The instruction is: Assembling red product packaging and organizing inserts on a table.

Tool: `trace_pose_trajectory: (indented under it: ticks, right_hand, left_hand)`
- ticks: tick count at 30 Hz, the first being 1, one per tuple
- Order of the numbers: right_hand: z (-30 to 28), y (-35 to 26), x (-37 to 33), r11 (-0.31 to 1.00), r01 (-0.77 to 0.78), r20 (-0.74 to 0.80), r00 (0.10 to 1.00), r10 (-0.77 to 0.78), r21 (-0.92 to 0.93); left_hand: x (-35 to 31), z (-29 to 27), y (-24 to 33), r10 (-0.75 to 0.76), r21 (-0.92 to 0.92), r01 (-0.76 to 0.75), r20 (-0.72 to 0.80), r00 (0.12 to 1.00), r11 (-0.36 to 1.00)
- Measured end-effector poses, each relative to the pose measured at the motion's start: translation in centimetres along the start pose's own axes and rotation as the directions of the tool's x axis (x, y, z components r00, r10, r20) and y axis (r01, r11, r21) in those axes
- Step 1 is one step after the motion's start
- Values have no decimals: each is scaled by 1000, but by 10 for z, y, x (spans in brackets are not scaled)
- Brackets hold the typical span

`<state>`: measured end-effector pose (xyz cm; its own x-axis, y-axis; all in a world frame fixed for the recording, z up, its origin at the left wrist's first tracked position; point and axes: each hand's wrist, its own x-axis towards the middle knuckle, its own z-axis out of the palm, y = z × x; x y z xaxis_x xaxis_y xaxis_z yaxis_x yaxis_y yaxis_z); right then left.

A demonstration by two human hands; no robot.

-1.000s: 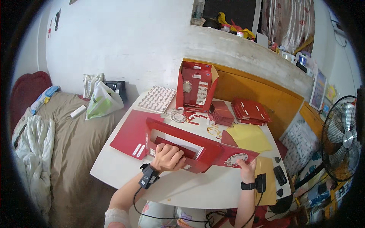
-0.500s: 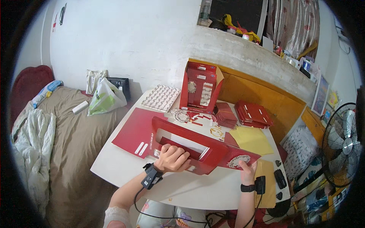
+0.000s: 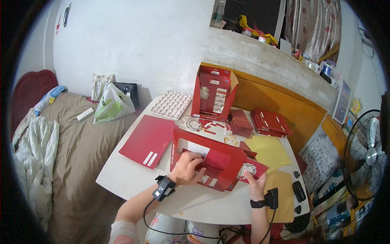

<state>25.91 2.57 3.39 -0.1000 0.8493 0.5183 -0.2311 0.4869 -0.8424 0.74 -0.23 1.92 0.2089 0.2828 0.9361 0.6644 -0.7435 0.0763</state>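
A red cardboard box (image 3: 233,164) with a large window cut in its front is held tilted above the near part of the table. My left hand (image 3: 186,167) closes on the lower edge of that window, its fingers bent into the opening and partly hidden. Red and white pieces show inside. At the box's right end, my right hand (image 3: 256,186) pinches a red card (image 3: 261,166) with a white lacy pattern, thumb on the front. The card's left part sits inside the box end. A flat red folder (image 3: 144,138) with two white slots lies left of the box.
Behind stands a red display box (image 3: 215,93) on the white table (image 3: 134,183). Stacks of red cards (image 3: 270,122), yellow sheets (image 3: 270,150) and small paper pieces lie around. A black fan (image 3: 370,154) stands at right, a bed (image 3: 81,154) at left.
The lacy card has moved left, further into the box end. The box has shifted slightly right, off the flat folder, and my left fingers reach deeper into the window.
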Motion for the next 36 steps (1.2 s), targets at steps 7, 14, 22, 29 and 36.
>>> trace_pose_trajectory:
  ticks: [7, 14, 22, 29, 36]
  right_hand:
    - [-4, 0, 0, 1000, -12, 25, 1000, 12, 9]
    - [9, 5, 2, 994, 57, 150, 988, -43, -90]
    - [0, 18, 9, 958, -252, 380, 907, 183, 138]
    - [-3, 32, 11, 753, -532, 512, 803, 305, 386]
    - [-6, 41, 12, 806, -497, 524, 803, 286, 322]
  left_hand:
    - [25, -16, -18, -438, -206, 388, -479, 760, 898]
    - [-13, -12, -36, -668, -484, 534, -153, 728, 693]
    - [-10, -13, -37, -689, -676, 487, -43, 724, 554]
    - [-12, -18, -33, -641, -656, 501, 34, 767, 564]
    - [3, -21, -21, -603, -671, 518, 131, 787, 530]
